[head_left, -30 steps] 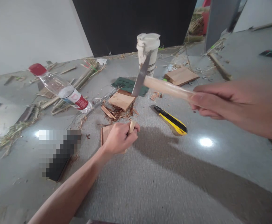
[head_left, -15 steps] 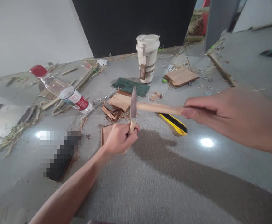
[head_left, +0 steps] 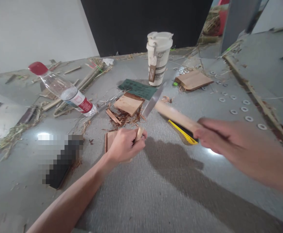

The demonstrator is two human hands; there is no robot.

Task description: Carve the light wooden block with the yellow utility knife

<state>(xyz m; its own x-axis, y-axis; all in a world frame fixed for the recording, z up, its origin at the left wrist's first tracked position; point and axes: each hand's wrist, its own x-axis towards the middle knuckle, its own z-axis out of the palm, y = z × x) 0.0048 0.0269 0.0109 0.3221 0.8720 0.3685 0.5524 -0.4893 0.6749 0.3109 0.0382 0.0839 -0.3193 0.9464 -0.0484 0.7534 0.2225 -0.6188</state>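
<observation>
My right hand is closed round the wooden handle of a hammer. Its narrow metal head is raised, slightly blurred, up and to the right of my other fist. My left hand grips a pale wooden handle whose rounded end sticks up between thumb and fingers; the lower part of this tool is hidden. Beneath that hand lies a small wood block, mostly covered by it. A yellow and black utility knife rests on the grey surface, partly behind the hammer handle.
Behind the hands are a wood block among shavings, green sandpaper and a lidded paper cup. To the left stand a tilted bottle and a black pixelated object. Another block and several washers lie right.
The hammer has swung away from the tool handle, to the right, and its head is now tilted. My right hand has shifted lower; my left hand stays almost in place.
</observation>
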